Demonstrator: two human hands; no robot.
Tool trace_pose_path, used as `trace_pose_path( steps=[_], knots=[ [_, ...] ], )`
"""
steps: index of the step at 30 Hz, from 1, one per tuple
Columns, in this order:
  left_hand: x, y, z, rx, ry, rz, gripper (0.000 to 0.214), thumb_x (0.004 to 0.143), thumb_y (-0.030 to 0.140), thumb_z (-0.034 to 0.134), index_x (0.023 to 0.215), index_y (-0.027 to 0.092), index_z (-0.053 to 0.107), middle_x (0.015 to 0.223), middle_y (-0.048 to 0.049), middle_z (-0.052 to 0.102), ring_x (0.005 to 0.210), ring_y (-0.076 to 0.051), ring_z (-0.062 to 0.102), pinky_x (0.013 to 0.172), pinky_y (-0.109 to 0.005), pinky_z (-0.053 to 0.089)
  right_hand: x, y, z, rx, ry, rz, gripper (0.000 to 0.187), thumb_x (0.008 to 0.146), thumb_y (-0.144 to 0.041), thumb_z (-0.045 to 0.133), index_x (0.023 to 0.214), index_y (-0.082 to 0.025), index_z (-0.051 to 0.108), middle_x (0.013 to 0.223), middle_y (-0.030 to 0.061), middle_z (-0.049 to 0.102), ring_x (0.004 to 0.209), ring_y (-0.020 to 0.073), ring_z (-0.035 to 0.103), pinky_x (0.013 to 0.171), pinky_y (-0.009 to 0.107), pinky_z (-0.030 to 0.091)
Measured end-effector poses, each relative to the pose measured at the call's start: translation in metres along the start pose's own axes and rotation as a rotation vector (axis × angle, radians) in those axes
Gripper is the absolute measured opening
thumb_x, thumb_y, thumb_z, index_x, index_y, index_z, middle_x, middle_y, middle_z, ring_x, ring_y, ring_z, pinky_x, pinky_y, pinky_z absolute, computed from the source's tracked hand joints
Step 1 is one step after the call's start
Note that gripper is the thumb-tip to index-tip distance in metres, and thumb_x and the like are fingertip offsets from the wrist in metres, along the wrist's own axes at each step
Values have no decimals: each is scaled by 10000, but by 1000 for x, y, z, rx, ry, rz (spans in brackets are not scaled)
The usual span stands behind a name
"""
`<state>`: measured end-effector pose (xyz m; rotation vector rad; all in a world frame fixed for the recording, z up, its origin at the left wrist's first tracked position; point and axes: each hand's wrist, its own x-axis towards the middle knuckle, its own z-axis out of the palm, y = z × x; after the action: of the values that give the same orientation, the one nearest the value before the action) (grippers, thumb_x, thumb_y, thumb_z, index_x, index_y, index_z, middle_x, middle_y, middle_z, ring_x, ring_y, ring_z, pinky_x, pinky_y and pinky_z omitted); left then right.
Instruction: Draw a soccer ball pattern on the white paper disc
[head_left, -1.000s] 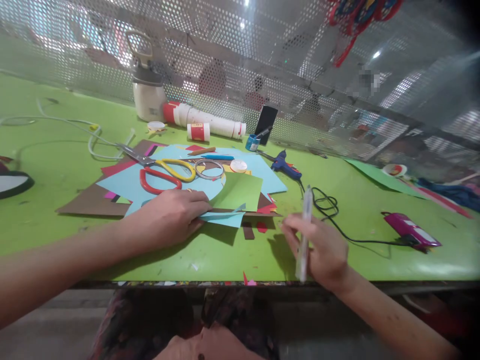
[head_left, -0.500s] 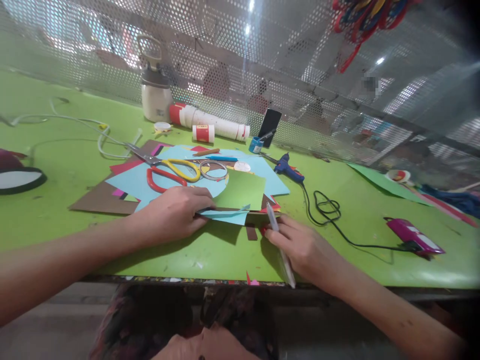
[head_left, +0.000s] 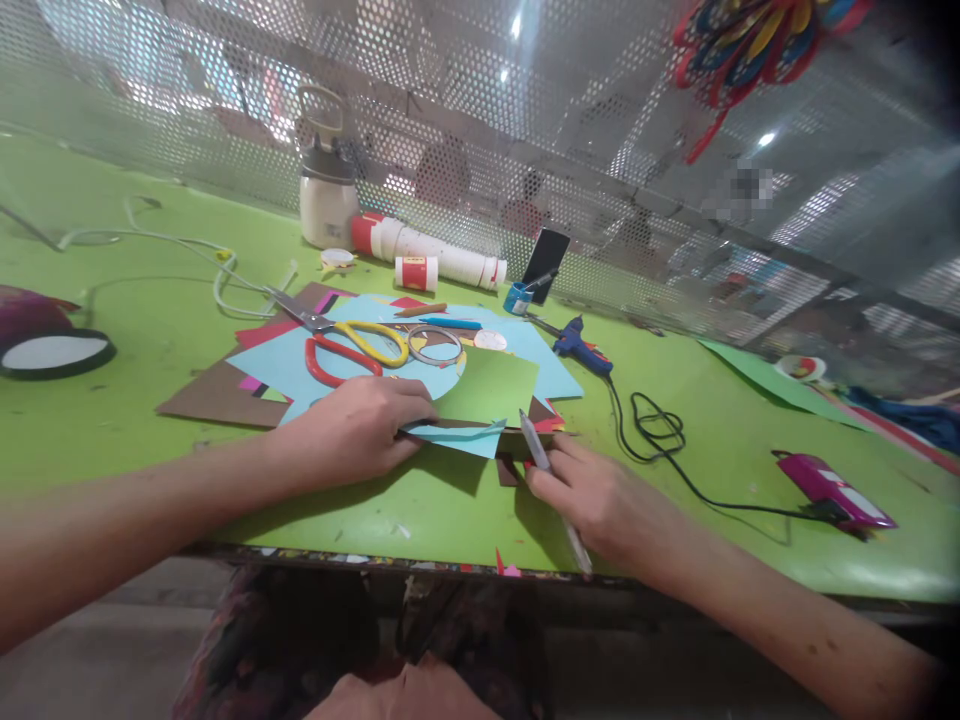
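Observation:
My left hand (head_left: 367, 425) is closed on the near edge of a stack of coloured paper, beside a light blue strip (head_left: 469, 438) that sticks out toward me. My right hand (head_left: 600, 490) has a whitish pen (head_left: 534, 440) tucked in its fingers, tip pointing away, and its fingertips also touch the right end of the stack's near edge. A green paper piece (head_left: 491, 385) lies on top between the hands. Scissors (head_left: 360, 345) with one yellow and one red handle rest on the blue sheets, near a tape ring (head_left: 435, 345) and a blue pen (head_left: 448, 322).
A blue glue gun (head_left: 579, 347) lies right of the paper, its black cord running to a magenta box (head_left: 836, 490). Behind stand a sprayer bottle (head_left: 328, 205), a row of stacked paper cups (head_left: 442, 255), a small blue jar (head_left: 517, 298) and a phone (head_left: 546, 262).
The view has shifted slightly, so things sit a little lower and further right. The pen leans more to the left in my right hand. Both hands keep their hold.

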<state>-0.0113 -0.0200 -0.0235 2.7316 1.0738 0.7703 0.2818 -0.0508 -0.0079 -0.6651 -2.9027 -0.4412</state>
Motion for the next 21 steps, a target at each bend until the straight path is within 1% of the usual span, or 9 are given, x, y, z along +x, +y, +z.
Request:
trace_pose_path(
  steps=[3, 6, 8, 11, 13, 15, 17, 19, 21],
  knots=[
    [-1, -2, 2, 5, -53, -12, 274, 831, 116, 492, 962, 184, 723, 954, -77, 720, 847, -206, 688, 756, -298, 526, -5, -1, 3, 13, 61, -12, 297, 981, -56, 374, 899, -108, 655, 762, 131, 642, 774, 245, 594, 662, 373, 542],
    [-2, -1, 1, -24, -84, -36, 291, 805, 97, 505, 1003, 177, 703, 1024, -87, 698, 922, -221, 670, 809, -314, 511, -19, -3, -1, 61, 195, 24, 261, 948, -25, 406, 990, -131, 641, 870, 148, 705, 902, 266, 668, 766, 406, 578],
    [-2, 3, -3, -79, -140, -50, 295, 792, 123, 559, 1052, 186, 683, 1085, -82, 672, 970, -223, 646, 843, -318, 501, -30, -5, -8, 151, 337, 138, 268, 919, -25, 489, 1088, -172, 637, 975, 122, 734, 957, 256, 700, 823, 398, 590],
    [-1, 7, -15, -233, -253, -113, 364, 767, 284, 697, 1124, 224, 652, 1138, -51, 645, 990, -217, 621, 847, -303, 496, -38, -3, -19, 169, 531, 364, 274, 858, -60, 662, 1068, -235, 673, 1007, 63, 751, 917, 226, 736, 814, 349, 599],
    [0, 7, -24, -365, -305, -176, 366, 794, 384, 681, 1131, 244, 651, 1100, -31, 661, 952, -206, 623, 783, -276, 497, -33, 2, -24, 99, 627, 401, 267, 834, -70, 705, 1036, -243, 687, 967, 41, 761, 862, 207, 747, 797, 324, 600],
    [2, 5, -29, -472, -381, -223, 322, 858, 443, 593, 1107, 253, 668, 997, -14, 685, 846, -186, 621, 677, -249, 478, -21, 7, -25, 73, 635, 363, 251, 840, -76, 702, 1021, -247, 673, 932, 29, 762, 845, 203, 745, 784, 320, 600],
    [6, 4, -30, -497, -449, -242, 309, 889, 436, 535, 1075, 243, 688, 916, -10, 688, 777, -176, 607, 643, -245, 464, -6, 11, -21, 102, 577, 282, 237, 866, -81, 665, 1033, -248, 650, 944, 40, 755, 869, 213, 733, 769, 335, 594],
    [9, 5, -27, -456, -467, -226, 288, 896, 374, 509, 1048, 222, 701, 932, -21, 689, 816, -180, 616, 716, -261, 480, 8, 13, -13, 158, 487, 206, 247, 893, -59, 600, 1061, -237, 628, 943, 58, 745, 902, 223, 715, 765, 352, 583],
    [11, 8, -22, -410, -452, -200, 279, 902, 316, 479, 1029, 209, 703, 996, -35, 695, 901, -189, 629, 809, -278, 486, 19, 14, -2, 219, 430, 145, 240, 901, -42, 556, 1061, -210, 619, 931, 80, 732, 905, 226, 699, 752, 353, 572]
  ],
)
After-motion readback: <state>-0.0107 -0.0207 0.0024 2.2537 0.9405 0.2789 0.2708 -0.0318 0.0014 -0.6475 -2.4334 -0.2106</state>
